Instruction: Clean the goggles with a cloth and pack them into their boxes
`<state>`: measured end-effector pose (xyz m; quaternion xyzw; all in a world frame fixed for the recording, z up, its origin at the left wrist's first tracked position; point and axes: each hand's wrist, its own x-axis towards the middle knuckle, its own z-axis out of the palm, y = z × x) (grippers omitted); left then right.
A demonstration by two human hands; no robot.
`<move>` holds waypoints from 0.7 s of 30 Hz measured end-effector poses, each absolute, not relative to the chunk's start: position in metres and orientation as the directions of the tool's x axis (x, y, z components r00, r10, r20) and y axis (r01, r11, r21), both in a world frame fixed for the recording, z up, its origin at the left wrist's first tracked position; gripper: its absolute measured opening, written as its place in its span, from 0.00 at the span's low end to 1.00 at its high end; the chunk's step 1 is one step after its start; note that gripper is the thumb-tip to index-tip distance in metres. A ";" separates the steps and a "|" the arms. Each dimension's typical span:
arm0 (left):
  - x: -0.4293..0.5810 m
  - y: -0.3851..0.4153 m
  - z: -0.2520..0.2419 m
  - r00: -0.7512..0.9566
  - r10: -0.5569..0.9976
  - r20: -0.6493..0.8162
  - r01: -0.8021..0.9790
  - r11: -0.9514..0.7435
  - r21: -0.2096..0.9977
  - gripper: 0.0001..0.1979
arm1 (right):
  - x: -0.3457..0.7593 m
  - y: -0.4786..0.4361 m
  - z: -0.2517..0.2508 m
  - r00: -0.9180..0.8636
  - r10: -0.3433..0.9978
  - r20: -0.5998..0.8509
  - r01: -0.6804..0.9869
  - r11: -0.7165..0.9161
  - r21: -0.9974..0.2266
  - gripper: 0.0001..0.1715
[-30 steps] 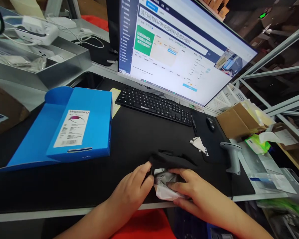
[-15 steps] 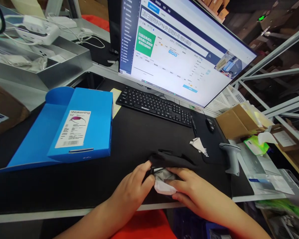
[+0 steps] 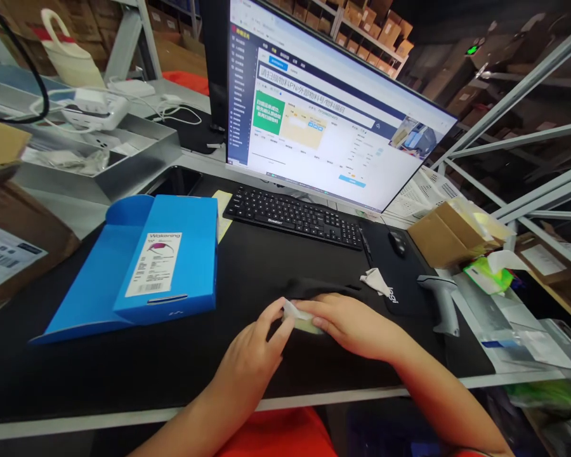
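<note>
View: head
Left hand [image 3: 255, 346]: thumb and fingertips are pinched on the near-left corner of the packet [image 3: 299, 316].
Right hand [image 3: 349, 324]: fingers are pressed together and laid flat over the packet's right half; whether the thumb is hooked beneath cannot be told.
Packet: pale and thin, held low over the counter [image 3: 124, 371] between both hands, at 6 o'clock from the keyboard [image 3: 295, 216].
Cloth [image 3: 314, 289]: black and limp, lying just behind the packet at 12 o'clock, apparently touching it.
Box [image 3: 171, 266]: blue, lid folded open, at 10 o'clock from the hands and well apart from them.
Scanner [image 3: 440, 298]: grey, standing at 3 o'clock from the right hand.
Risk: the packet is judged easily creased or torn if the two hands pull against each other. The black cloth is hard to see on the black counter, so it could be snagged and dragged along.
Writing: the label [image 3: 155, 263] on the box is headed "Wokening", above a barcode. "Boston" is printed on the keyboard's front edge and "logi" on the mouse pad [image 3: 394, 292]. The monitor [image 3: 323, 120] shows a Chinese headline containing "PN"; the smaller text is too fine to read.
</note>
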<state>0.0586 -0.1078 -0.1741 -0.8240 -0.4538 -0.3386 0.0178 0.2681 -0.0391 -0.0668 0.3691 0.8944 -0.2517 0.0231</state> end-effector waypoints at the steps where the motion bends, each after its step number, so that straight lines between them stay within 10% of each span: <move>1: 0.061 -0.108 -0.173 0.379 0.731 0.567 0.774 -0.586 0.239 0.29 | 0.267 -0.034 -0.067 -0.753 0.621 -0.216 0.636 0.605 -0.480 0.25; 12: 0.084 -0.089 -0.148 0.374 0.825 0.423 0.865 -0.475 0.162 0.35 | 0.316 -0.092 -0.056 -0.445 0.882 0.158 0.820 0.472 -0.324 0.24; 21: 0.101 -0.048 -0.125 0.520 0.745 0.419 0.754 -0.630 0.185 0.40 | 0.328 -0.116 -0.106 -0.412 0.902 0.128 0.838 0.431 -0.334 0.45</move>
